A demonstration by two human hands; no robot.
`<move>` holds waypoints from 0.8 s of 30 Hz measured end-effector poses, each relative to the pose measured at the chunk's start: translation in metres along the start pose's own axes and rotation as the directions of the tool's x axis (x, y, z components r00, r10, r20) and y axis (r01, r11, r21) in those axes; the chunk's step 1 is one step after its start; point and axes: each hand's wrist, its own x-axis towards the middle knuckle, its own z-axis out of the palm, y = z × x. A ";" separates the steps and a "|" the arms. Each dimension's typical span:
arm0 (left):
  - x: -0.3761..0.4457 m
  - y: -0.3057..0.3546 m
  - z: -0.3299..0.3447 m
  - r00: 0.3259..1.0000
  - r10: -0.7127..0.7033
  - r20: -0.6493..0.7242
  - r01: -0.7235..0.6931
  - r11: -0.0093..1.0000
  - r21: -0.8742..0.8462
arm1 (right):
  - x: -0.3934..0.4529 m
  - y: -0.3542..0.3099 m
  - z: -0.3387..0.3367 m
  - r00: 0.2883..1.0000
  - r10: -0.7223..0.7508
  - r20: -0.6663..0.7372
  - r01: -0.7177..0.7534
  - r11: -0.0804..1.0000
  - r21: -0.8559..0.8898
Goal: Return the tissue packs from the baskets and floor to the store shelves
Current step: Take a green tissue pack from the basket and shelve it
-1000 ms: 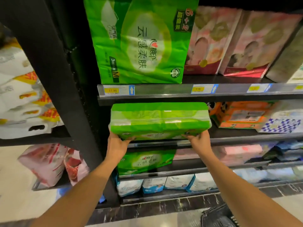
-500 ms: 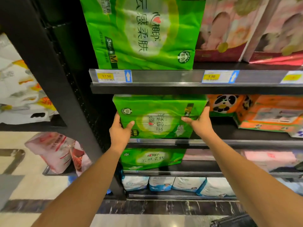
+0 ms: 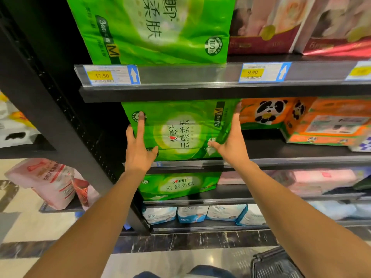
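At centre frame, a left hand with straight fingers presses a green tissue pack standing on the middle shelf; the right hand, fingers extended, braces its right edge. A basket sits lower right.

I read "17.50" on left yellow price tag, "9.90" on next tag, both on shelf rail. Upper green pack shows "M", "100%"; middle green pack shows "M".
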 end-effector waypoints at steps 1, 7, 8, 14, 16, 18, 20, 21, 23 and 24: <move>0.005 0.000 0.001 1.000 -0.007 0.007 0.007 1.000 0.011 | 0.004 0.000 0.001 0.999 0.035 0.024 -0.035 0.999 -0.015; 0.035 0.000 -0.007 0.998 -0.032 0.061 0.037 0.996 -0.083 | 0.040 -0.007 -0.003 0.943 0.266 0.201 -0.246 0.962 -0.123; 0.038 0.002 -0.008 0.997 -0.025 0.069 0.030 0.997 -0.076 | 0.044 -0.008 -0.005 0.931 0.290 0.223 -0.262 0.954 -0.148; 0.039 0.011 -0.018 0.968 -0.068 0.241 0.069 0.998 0.005 | 0.031 -0.009 -0.010 0.942 0.218 0.256 -0.201 0.975 -0.093; 0.039 0.011 -0.026 0.958 -0.064 0.280 0.065 0.998 0.006 | 0.028 -0.015 -0.012 0.950 0.215 0.224 -0.184 0.971 -0.151; 0.038 0.011 -0.034 0.950 -0.064 0.306 0.057 0.998 0.034 | 0.024 -0.023 -0.016 0.964 0.195 0.179 -0.155 0.964 -0.218; 0.033 0.010 -0.043 0.950 -0.043 0.309 0.030 0.998 0.048 | 0.016 -0.029 -0.020 0.972 0.171 0.159 -0.122 0.953 -0.279; 0.031 0.010 -0.046 0.949 -0.024 0.314 0.010 0.999 0.046 | 0.011 -0.031 -0.022 0.975 0.165 0.148 -0.114 0.945 -0.306; 0.025 0.008 -0.054 0.942 0.013 0.334 -0.032 0.998 0.052 | 0.001 -0.031 -0.024 0.986 0.130 0.107 -0.084 0.933 -0.350; 0.023 0.008 -0.058 0.938 0.026 0.346 -0.052 0.997 0.064 | -0.002 -0.030 -0.024 0.990 0.102 0.094 -0.061 0.928 -0.367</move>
